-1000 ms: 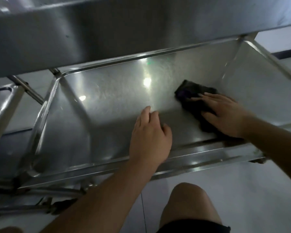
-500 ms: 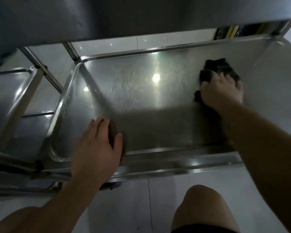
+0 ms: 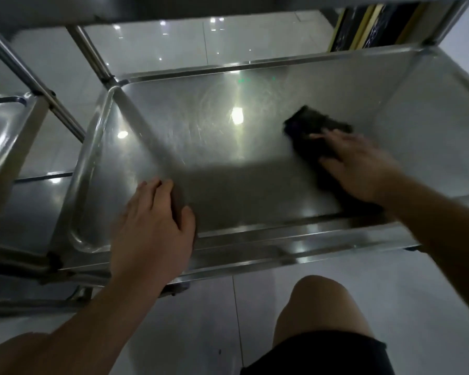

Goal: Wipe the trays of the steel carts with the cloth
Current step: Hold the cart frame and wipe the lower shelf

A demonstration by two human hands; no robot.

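right hand [image 3: 359, 166]: flat, fingers spread, pressing down on the cloth [image 3: 313, 131]; not gripping it, palm over its near part. Motion-blurred.
left hand [image 3: 152, 231]: flat, fingers together and extended, resting over the near rim of the tray [image 3: 255, 236], fingertips on the tray floor. Holds nothing.
hands apart: well apart, left at near-left of tray, right at mid-right.
cloth: dark, crumpled, lying on tray floor right of centre; far end sticks out past the fingertips, near end runs under the wrist toward the near rim. Edges blurred.
tray: steel, rectangular, raised rims, rounded corners. Floor bare apart from cloth and hands. Bright light spots reflected near centre and left; faint swirl marks around the centre spot. Near half in shadow.
upper shelf [image 3: 146, 6]: steel, overhangs at top of view.
posts [image 3: 92, 50]: steel tubes at the tray's far-left corner, angled in this view.
second cart [image 3: 8, 131]: steel tray just beside, on the left.
knee [image 3: 320, 304]: bare, below the tray's near rim, black shorts [image 3: 317, 355] under it.
floor [image 3: 201, 334]: pale glossy tiles.
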